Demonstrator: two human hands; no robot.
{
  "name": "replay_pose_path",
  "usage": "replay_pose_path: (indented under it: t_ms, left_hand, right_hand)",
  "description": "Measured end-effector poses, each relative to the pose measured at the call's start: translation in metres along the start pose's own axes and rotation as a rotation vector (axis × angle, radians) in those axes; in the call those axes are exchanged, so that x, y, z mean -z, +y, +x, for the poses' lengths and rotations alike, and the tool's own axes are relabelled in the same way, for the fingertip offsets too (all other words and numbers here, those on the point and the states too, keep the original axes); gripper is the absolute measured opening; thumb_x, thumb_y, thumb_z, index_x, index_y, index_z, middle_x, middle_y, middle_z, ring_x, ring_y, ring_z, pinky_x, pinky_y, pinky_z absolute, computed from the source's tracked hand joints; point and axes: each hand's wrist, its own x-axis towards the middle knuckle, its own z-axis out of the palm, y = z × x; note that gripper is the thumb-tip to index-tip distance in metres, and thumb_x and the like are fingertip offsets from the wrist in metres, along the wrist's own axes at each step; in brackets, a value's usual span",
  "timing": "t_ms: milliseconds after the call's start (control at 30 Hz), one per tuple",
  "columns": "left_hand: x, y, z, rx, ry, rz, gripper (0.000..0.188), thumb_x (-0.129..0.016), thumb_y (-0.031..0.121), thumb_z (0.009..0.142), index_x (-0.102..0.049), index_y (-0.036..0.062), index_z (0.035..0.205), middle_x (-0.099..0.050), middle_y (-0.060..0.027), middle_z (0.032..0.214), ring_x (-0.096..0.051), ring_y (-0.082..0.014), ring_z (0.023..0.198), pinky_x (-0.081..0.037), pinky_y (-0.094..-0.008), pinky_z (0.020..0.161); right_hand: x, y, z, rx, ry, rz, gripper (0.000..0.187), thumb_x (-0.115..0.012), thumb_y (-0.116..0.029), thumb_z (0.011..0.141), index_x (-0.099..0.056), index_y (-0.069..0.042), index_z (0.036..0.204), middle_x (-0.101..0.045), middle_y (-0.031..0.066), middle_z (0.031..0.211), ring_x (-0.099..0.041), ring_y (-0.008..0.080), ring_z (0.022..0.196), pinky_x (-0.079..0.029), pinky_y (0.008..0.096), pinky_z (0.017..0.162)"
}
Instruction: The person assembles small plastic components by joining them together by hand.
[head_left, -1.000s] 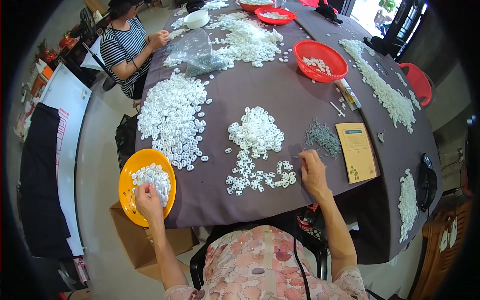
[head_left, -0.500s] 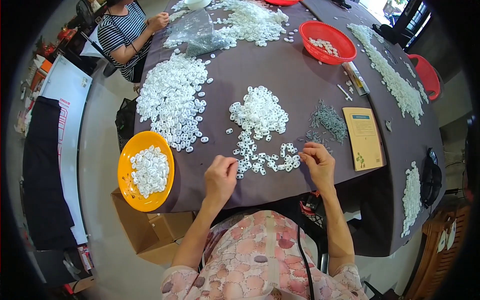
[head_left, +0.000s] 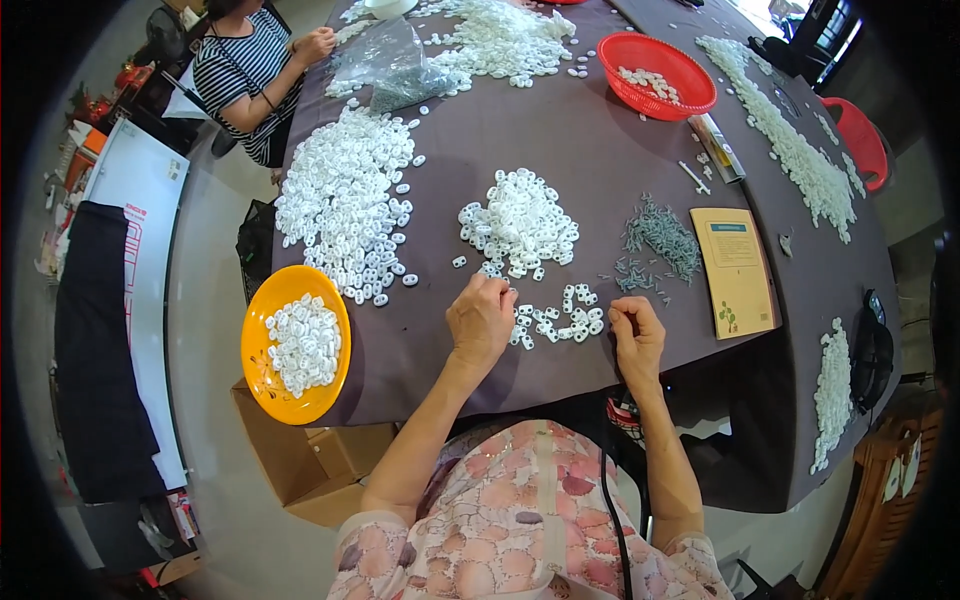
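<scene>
Over the left part of the loose white two-holed plastic pieces (head_left: 549, 328) is my left hand (head_left: 480, 322), its thumb and fingers pinched together; what they hold, if anything, is hidden. My right hand (head_left: 638, 338) hovers just right of these pieces with thumb and forefinger closed, and I cannot make out anything between them. A heap of similar white pieces (head_left: 520, 225) lies just beyond. To the right of it is a small pile of thin grey-green pins or springs (head_left: 664, 240).
An orange plate (head_left: 257, 390) of white pieces sits at the table's left edge, beside a larger white heap (head_left: 345, 205). Farther off are a plastic bag (head_left: 385, 60) and a red basket (head_left: 690, 95). A tan booklet (head_left: 735, 270) lies right. Another person (head_left: 245, 75) sits far left.
My left hand has moved right and farther away, over the loose white pieces. My right hand has shifted slightly toward me and right, away from the pieces.
</scene>
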Motion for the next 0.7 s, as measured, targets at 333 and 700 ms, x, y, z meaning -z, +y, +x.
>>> replay_pose_path:
  t_ms: [333,700]
  left_hand:
    - [0.002,0.002,-0.005,-0.062,0.021,-0.202,0.011,-0.067,0.008,0.075,-0.057,0.0059,0.079,-0.057,-0.0061,0.079,-0.058,-0.0245,0.066,-0.047,-0.0344,0.058]
    - [0.021,0.012,-0.027,0.456,-0.314,-1.292,0.005,-0.062,0.006,0.085,-0.060,0.0023,0.087,-0.060,-0.0024,0.069,-0.050,-0.0051,0.048,-0.038,-0.0187,0.039]
  right_hand:
    - [-0.002,-0.007,-0.003,0.088,0.000,-0.095,0.005,-0.055,0.004,0.084,-0.057,0.002,0.087,-0.052,0.0001,0.078,-0.046,0.0062,0.068,-0.037,0.0195,0.061]
    - [-0.048,-0.065,-0.010,0.182,-0.226,0.050,0.014,-0.053,0.008,0.080,-0.060,0.000,0.088,-0.057,0.0085,0.086,-0.057,0.0144,0.070,-0.046,0.0250,0.060]
